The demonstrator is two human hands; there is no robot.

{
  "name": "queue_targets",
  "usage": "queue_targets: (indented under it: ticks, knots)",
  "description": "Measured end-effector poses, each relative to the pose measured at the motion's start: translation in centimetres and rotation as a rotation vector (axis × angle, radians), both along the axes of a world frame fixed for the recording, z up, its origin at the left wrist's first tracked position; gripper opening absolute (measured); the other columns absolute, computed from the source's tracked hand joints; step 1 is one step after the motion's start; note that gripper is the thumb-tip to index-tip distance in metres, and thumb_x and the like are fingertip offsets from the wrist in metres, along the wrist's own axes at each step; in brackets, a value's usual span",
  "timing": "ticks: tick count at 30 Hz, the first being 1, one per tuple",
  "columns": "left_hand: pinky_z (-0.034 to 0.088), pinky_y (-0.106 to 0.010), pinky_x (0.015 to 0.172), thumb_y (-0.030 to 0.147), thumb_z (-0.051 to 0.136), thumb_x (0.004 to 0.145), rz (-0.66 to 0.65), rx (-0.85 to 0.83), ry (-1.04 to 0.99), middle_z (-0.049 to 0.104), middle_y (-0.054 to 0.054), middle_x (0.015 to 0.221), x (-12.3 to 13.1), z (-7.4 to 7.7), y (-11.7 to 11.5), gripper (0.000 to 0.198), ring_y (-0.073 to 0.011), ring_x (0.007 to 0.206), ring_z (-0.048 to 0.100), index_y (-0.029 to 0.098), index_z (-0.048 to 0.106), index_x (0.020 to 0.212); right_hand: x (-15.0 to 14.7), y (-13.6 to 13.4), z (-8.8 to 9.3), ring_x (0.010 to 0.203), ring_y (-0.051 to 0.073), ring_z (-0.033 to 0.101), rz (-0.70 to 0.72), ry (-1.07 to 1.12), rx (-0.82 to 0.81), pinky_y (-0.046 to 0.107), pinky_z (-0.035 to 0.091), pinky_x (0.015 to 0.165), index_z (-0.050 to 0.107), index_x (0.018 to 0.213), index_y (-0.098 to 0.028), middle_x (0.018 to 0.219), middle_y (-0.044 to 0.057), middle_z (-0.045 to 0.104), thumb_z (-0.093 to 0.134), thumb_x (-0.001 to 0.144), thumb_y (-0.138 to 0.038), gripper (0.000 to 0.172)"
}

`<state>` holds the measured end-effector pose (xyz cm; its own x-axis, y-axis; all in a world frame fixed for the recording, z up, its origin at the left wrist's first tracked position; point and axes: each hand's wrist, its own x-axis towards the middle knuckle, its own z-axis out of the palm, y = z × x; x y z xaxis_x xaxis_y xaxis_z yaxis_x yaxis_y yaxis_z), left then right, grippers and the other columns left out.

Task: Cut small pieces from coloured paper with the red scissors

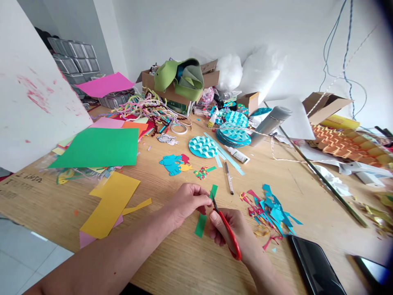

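Note:
My right hand [229, 229] grips red-handled scissors [232, 237], their blades pointing up and left toward a green paper strip [214, 191]. The fingers of my left hand [192, 200] pinch that strip close to the blade tips. Below, another green paper piece [200, 225] shows between my hands; whether it joins the strip is hidden. Just beyond lie small multicoloured paper bits [202, 172] and cut-out paper fish, with a blue fish [171, 164], a yellow fish [185, 167] and a red fish [185, 158]. A pen [229, 178] rests to the right of the strip.
Blue and red paper scraps [272, 209] lie right of my hands, near a black phone [316, 266]. Yellow paper [112, 205] and a green sheet [101, 146] are at left. Farther back are a blue wavy paper disc [203, 147], a glue bottle [237, 155] and a long stick [325, 180].

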<state>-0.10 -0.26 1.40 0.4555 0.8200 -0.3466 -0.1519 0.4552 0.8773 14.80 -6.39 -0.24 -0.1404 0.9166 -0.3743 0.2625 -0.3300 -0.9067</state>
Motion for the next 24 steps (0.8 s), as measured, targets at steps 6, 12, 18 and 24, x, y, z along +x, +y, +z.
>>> queue_targets:
  ticks: [6,12,18,24]
  knots:
    - [0.043,-0.025,0.059,0.025,0.066,0.057,0.020,0.000,0.019,0.062,-0.001,0.064,-0.04,-0.01,0.02,0.015,-0.0096,0.053,0.053,0.013,0.060,0.066,-0.05,0.08,0.16,0.037,0.009,0.049,-0.004,-0.003,-0.005,0.018,0.036,0.037,0.056,0.056,-0.014,0.047,0.002,0.058,0.064,0.071,-0.066,0.054]
    - [0.043,-0.026,0.060,0.025,0.066,0.058,0.009,0.019,0.014,0.061,0.000,0.064,-0.08,-0.10,0.00,0.015,-0.0096,0.053,0.054,0.014,0.061,0.065,-0.01,0.09,0.09,0.038,0.009,0.050,-0.004,0.002,0.002,0.018,0.037,0.037,0.055,0.057,-0.014,0.048,0.002,0.059,0.064,0.071,-0.066,0.054]
    - [0.043,-0.027,0.060,0.026,0.065,0.058,-0.017,0.041,0.041,0.060,0.000,0.063,-0.10,-0.37,0.17,0.014,-0.0106,0.054,0.054,0.014,0.060,0.064,0.00,0.14,0.13,0.041,0.009,0.052,0.016,0.011,0.017,0.018,0.039,0.039,0.056,0.059,-0.014,0.050,0.003,0.060,0.064,0.072,-0.065,0.053]
    - [0.043,-0.026,0.058,0.024,0.065,0.055,-0.004,0.009,0.033,0.059,0.000,0.060,-0.11,0.12,0.15,0.013,-0.0103,0.054,0.053,0.014,0.059,0.062,-0.10,0.05,0.31,0.038,0.009,0.050,0.008,0.004,-0.012,0.018,0.037,0.037,0.055,0.056,-0.014,0.048,0.002,0.058,0.063,0.070,-0.067,0.055]
